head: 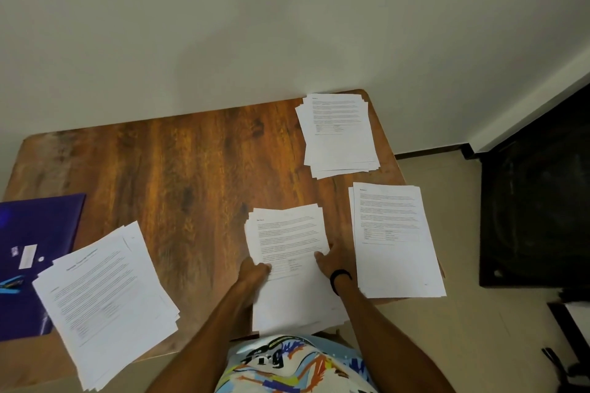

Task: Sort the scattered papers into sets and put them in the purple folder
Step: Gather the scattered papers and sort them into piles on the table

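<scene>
A: What takes up the most room?

B: A wooden table (pixel 191 153), its far edge against a pale wall (pixel 287 25). On the floor to the right stands a big black thing (pixel 536 217); I cannot tell what it is.

A: Where is the purple folder?

B: The purple folder (pixel 35 233) lies flat at the table's left edge, partly cut off by the frame.

A: And the papers?

B: 4 piles of printed sheets, all outside the folder. The left pile (pixel 108 297) is fanned and askew; it covers the folder's near right corner and hangs over the table's near edge. The right pile (pixel 392 239) lies along the right edge, its near end past the corner. The middle pile (pixel 287 239) sits just beside it, a strip of wood between them, and also sticks out over the near edge. The far pile (pixel 338 131) is in the far right corner, close to the wall.

A: The hands?

B: Both grip the middle pile. The left hand (pixel 253 271) holds its left edge, fingers curled on it. The right hand (pixel 330 260) holds the right edge, thumb on top.

A: Anything small?

B: A black wristband (pixel 340 276) on the right wrist, and 2 things on the folder: a blue thing (pixel 11 284) and a white label (pixel 28 256).
</scene>
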`<state>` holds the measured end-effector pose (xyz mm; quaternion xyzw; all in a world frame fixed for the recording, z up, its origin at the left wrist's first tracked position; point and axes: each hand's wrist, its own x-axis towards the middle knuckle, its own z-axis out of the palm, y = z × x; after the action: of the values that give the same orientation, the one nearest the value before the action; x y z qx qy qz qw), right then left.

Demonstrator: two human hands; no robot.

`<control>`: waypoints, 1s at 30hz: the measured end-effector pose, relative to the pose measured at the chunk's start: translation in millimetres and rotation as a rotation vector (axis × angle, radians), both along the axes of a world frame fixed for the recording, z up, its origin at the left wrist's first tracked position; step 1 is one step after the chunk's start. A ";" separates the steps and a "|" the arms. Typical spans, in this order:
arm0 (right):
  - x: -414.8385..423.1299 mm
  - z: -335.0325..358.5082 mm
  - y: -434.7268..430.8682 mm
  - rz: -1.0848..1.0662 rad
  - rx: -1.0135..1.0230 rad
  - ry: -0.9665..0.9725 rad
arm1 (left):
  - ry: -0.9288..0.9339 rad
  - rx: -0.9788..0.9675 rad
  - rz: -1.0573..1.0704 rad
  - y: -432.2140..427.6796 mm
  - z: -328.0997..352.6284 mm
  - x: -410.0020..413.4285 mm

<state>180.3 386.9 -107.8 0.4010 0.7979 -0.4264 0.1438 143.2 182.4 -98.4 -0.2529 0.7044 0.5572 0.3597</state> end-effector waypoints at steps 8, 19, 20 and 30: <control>-3.9 12.2 10.4 -0.055 -0.473 0.112 | 0.239 0.120 -0.017 -12.5 43.7 -21.0; -16.5 12.8 -22.8 -0.294 -0.909 -0.041 | 0.204 -0.044 -0.032 -91.7 31.1 -107.1; -18.5 7.1 -26.9 -0.338 -0.949 -0.056 | 0.138 0.062 -0.112 -95.2 46.4 -118.3; -70.4 9.7 -69.4 -0.555 -1.011 0.011 | 0.342 -0.038 -0.186 -84.3 54.3 -152.7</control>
<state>109.9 317.6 -98.1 0.4744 0.3607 -0.7787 0.1961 -9.5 98.1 -44.1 -0.0953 0.7860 0.5430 0.2798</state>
